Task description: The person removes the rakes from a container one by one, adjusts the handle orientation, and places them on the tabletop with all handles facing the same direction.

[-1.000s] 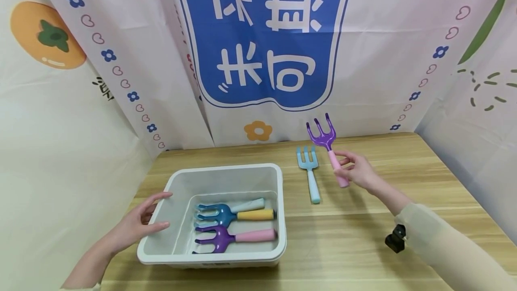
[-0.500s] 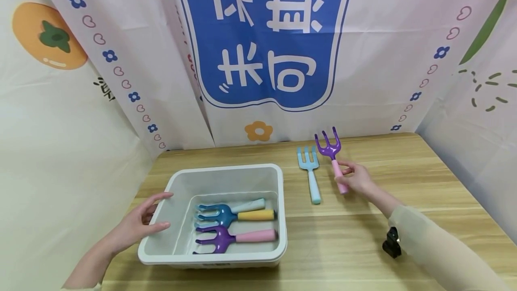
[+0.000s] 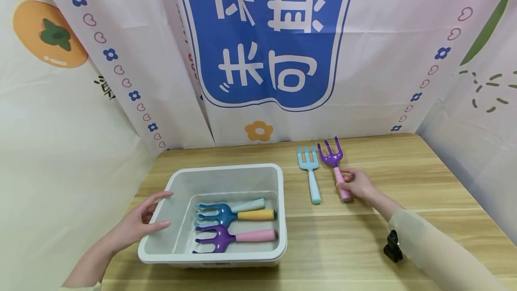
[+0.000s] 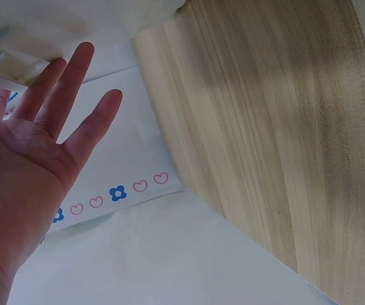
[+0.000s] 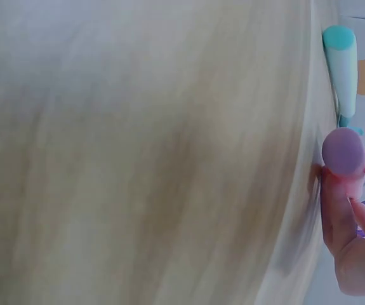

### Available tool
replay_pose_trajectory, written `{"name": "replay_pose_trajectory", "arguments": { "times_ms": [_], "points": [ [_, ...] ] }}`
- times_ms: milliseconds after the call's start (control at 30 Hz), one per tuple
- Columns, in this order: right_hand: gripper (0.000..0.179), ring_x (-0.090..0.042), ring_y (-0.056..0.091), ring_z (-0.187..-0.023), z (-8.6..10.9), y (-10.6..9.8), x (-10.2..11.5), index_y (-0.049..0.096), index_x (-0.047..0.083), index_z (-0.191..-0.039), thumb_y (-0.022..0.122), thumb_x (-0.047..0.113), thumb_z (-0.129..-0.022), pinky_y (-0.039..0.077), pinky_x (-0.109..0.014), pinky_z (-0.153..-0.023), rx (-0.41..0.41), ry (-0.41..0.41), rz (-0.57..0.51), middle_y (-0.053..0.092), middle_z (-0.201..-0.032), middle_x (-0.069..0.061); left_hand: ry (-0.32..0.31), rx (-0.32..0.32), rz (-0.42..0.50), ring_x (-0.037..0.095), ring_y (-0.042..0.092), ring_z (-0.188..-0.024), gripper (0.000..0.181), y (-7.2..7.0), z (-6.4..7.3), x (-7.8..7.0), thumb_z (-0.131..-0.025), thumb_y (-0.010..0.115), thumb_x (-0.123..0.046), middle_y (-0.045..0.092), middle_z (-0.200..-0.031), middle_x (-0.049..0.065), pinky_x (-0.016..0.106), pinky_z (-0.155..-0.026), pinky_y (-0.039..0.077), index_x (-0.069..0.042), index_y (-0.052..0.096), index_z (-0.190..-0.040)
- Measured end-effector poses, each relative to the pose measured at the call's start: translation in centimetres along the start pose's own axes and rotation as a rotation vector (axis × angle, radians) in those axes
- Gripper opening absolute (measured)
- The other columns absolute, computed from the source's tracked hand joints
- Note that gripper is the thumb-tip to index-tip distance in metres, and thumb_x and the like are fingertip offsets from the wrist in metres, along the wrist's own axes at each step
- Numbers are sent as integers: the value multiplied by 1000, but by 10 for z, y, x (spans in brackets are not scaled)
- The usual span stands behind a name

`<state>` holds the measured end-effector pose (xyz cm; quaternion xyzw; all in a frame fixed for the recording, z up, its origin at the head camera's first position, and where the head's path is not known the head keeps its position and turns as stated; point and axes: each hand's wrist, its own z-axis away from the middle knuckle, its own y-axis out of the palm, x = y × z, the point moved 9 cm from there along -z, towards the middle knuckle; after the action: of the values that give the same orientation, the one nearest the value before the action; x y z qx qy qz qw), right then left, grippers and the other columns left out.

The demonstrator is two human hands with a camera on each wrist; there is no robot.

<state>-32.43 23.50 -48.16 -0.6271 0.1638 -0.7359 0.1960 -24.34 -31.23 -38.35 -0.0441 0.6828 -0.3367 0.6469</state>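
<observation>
My right hand (image 3: 359, 185) pinches the pink handle of a purple garden hand fork (image 3: 333, 160), its three tines pointing to the back wall. In the right wrist view the rounded handle end (image 5: 344, 152) shows between thumb and fingers, close to the table. A light blue hand fork (image 3: 308, 165) lies just left of it. My left hand (image 3: 135, 224) rests at the left rim of a grey-white plastic bin (image 3: 280, 210); in the left wrist view its fingers (image 4: 74, 86) are extended, with the bin beside them.
Inside the bin lie another purple fork with a pink handle (image 3: 255, 235), a dark blue fork with a yellow handle (image 3: 255, 215) and a partly covered light blue one (image 3: 250, 205). A printed cloth (image 3: 375, 80) rises behind the wooden table (image 3: 323, 255).
My right hand has lowered the purple fork and brought it nearer, down toward the table beside the light blue fork. The left hand and the bin have stayed put.
</observation>
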Motion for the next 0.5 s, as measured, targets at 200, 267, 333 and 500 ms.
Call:
{"name": "replay_pose_trajectory", "arguments": {
  "times_ms": [200,267,333,500],
  "points": [
    [61,-26,60,-85,0,2,-2,38,-8,-142,67,2,-89,55,-30,-64,37,75,-34,52,-117,-30,0,3,7,11,63,-93,67,0,1,0,-91,68,-8,55,-119,34,38,-67,57,-1,29,-146],
    [61,-26,60,-85,0,2,-3,37,-8,-142,67,3,-90,54,-31,-64,45,89,-38,52,-119,-31,-1,4,8,11,63,-93,67,0,1,0,-91,68,-8,55,-119,34,38,-67,57,-1,29,-146],
    [60,-26,60,-85,0,2,-3,37,-8,-142,66,2,-90,55,-30,-64,44,90,-29,52,-120,-32,0,5,9,11,63,-93,67,0,1,0,-91,68,-8,55,-119,34,38,-67,57,-1,29,-146],
    [59,-26,61,-84,-1,2,-2,39,-8,-141,66,0,-89,54,-30,-61,28,62,15,53,-120,-33,8,5,14,11,63,-94,66,0,0,0,-92,67,-7,55,-119,34,38,-68,57,-1,29,-146]
  ]
}}
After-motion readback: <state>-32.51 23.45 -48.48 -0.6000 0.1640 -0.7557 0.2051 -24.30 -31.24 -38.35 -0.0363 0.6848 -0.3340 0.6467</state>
